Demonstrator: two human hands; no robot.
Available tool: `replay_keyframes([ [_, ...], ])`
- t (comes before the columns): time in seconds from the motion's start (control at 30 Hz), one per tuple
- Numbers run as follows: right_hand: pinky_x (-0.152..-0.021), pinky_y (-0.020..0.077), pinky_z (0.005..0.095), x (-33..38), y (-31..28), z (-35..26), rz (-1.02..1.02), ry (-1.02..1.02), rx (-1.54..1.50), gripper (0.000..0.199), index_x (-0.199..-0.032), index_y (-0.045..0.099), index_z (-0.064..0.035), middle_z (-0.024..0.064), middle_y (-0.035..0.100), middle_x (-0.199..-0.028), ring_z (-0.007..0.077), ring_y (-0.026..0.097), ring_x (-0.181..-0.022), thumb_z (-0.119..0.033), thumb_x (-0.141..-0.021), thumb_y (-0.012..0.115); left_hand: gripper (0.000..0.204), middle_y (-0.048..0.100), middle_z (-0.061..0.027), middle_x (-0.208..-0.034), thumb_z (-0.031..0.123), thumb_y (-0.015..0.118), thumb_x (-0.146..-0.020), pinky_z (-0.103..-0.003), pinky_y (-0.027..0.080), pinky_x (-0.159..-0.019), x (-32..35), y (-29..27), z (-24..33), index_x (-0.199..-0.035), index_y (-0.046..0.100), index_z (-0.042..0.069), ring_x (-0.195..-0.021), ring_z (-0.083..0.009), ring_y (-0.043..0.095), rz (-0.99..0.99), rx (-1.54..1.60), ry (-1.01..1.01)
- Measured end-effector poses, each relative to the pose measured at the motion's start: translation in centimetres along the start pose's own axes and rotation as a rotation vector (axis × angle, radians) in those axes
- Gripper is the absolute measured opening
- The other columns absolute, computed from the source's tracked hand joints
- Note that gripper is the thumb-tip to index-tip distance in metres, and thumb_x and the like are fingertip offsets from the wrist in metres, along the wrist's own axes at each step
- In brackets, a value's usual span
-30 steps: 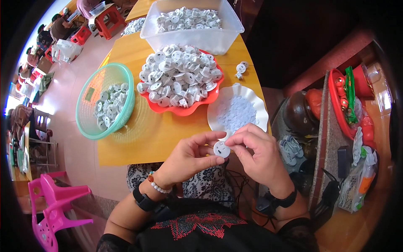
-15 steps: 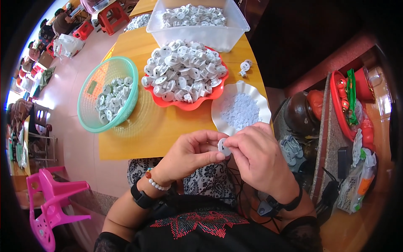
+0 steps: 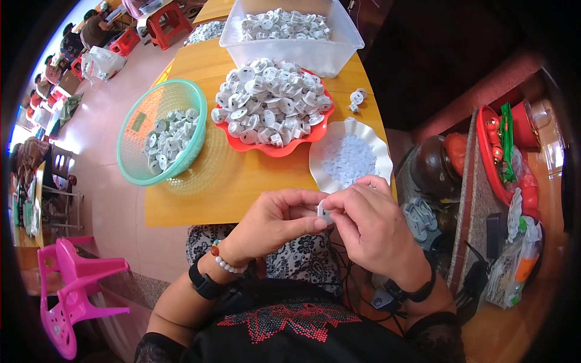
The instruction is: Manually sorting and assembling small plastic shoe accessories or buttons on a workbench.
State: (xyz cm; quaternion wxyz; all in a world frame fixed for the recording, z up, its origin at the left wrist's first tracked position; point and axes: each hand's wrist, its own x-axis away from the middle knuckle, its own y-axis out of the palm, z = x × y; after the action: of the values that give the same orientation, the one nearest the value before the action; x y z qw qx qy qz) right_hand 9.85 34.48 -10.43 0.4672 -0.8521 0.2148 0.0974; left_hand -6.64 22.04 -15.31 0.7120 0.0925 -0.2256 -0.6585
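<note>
Between the thumb and fingers of my left hand (image 3: 284, 215) is a small round white plastic part (image 3: 324, 212) with a dark slot. My right hand (image 3: 372, 221) pinches at the face of that part; whether its fingertips hold a small piece as well is hidden. Just beyond my hands lies a white scalloped dish (image 3: 382, 151) full of small pale flat pieces (image 3: 349, 158). A red scalloped bowl (image 3: 275, 150) to its left is heaped with similar white plastic parts (image 3: 269, 100). Farther left, a green mesh basket (image 3: 124, 154) contains more of them.
A translucent bin (image 3: 290, 54) of white parts stands at the table's far end. Two loose parts (image 3: 357, 98) lie near the right edge of the wooden table (image 3: 181, 206). A pink stool (image 3: 75, 284) is on the left; a ledge with a red tray (image 3: 487, 157) is on the right.
The view has shifted slightly, so the table things sit a little farther right. Both hands stay together at the white part, which appears turned a bit more edge-on.
</note>
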Motion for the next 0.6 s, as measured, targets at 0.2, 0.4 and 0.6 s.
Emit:
replay_keyframes([
  [0.2,-0.088,0.0430,0.0419,0.3,-0.4,-0.2,0.062,0.125,-0.049,0.014,-0.090,0.061,-0.0081,0.0052,0.064,-0.083,0.0258,0.063,-0.081,-0.002,-0.081,0.070,0.037,0.070,-0.0105,-0.112,0.004,0.067,-0.094,-0.029,0.056,-0.092,0.6,-0.1,0.3,-0.129,0.059,-0.005,-0.102,-0.0141,0.069,0.009,0.143,0.010],
  [0.4,-0.092,0.0414,0.0436,0.2,0.1,-0.2,0.069,0.079,-0.003,0.011,-0.084,0.059,-0.0081,0.0041,0.061,-0.080,0.0251,0.062,-0.078,-0.003,-0.080,0.069,0.037,0.071,-0.0106,-0.112,0.004,0.067,-0.094,-0.028,0.057,-0.090,0.6,-0.1,-0.1,-0.129,0.059,-0.005,-0.101,-0.0140,0.069,-0.003,0.089,0.029],
  [0.6,-0.096,0.0400,0.0466,0.2,0.6,-0.6,0.086,0.068,0.066,0.012,-0.085,0.059,-0.0084,0.0034,0.061,-0.079,0.0244,0.062,-0.075,-0.004,-0.080,0.069,0.038,0.071,-0.0108,-0.112,0.004,0.068,-0.093,-0.027,0.057,-0.088,0.8,0.1,0.4,-0.129,0.059,-0.005,-0.101,-0.0141,0.069,0.012,0.114,0.031],
])
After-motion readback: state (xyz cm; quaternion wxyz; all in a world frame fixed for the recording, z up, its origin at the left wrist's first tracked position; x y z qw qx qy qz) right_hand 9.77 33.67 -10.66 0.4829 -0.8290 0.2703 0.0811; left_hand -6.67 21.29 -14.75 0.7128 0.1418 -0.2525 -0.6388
